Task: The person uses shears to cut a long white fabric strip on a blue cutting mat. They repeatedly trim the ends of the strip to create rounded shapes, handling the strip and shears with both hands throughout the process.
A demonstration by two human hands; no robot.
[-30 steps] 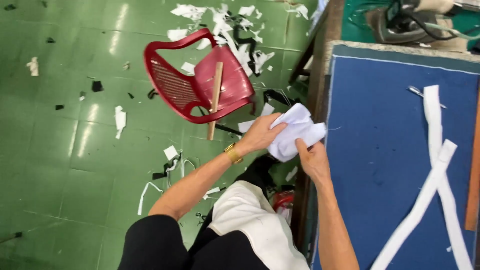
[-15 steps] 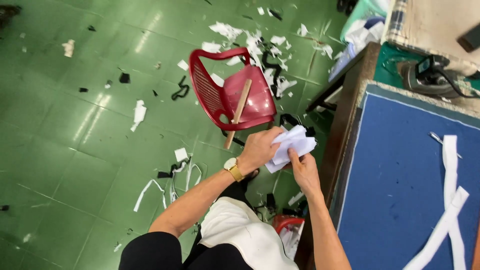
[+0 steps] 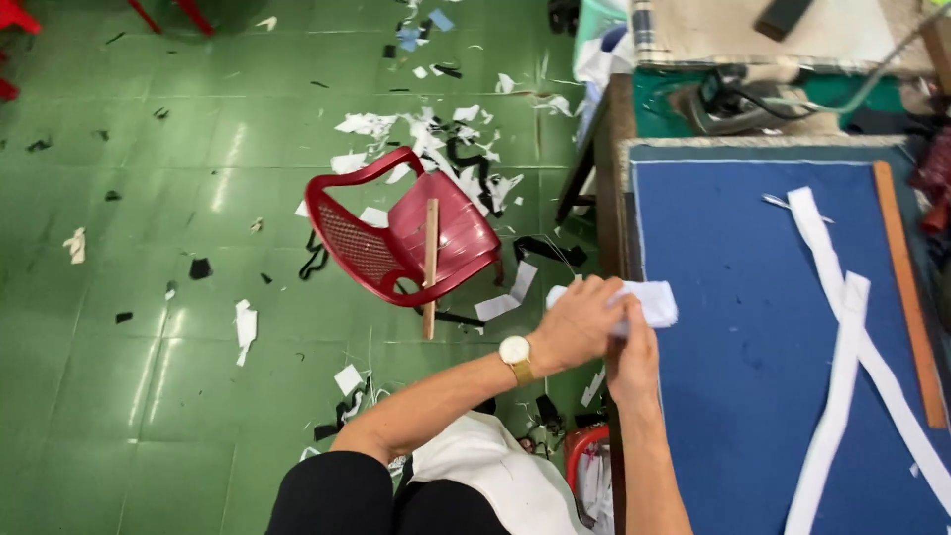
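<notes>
Since a moment ago my hands have carried the white cloth piece (image 3: 649, 302) away from over the floor and up to the near left corner of the counter (image 3: 743, 357), so the bundle now sits just across the counter's left edge, over the blue cover. My left hand (image 3: 580, 322), the one with the gold-cased watch (image 3: 515, 355) on its wrist, closes its grip over the left part of the cloth, fingers wrapped on top. My right hand (image 3: 629, 357) comes up from below along the counter edge and pinches the same cloth from underneath; how far its fingers close I cannot tell exactly, since the left hand covers them, but it holds the cloth.

To the right of my hands the blue cover lies open and bare as far as two long white strips (image 3: 842, 327) that cross each other near the middle right. A wooden ruler (image 3: 906, 297) runs along the right edge. An iron (image 3: 728, 94) with its cord sits beyond the far edge of the blue cover, on a green pad.

On my left, the green tiled floor (image 3: 149, 347) is littered with white and black scraps. A red plastic chair (image 3: 411, 238) lies tipped there, a wooden stick (image 3: 430, 267) across its seat, well apart from my hands. White fabric (image 3: 495, 476) rests on my lap, below my forearms.
</notes>
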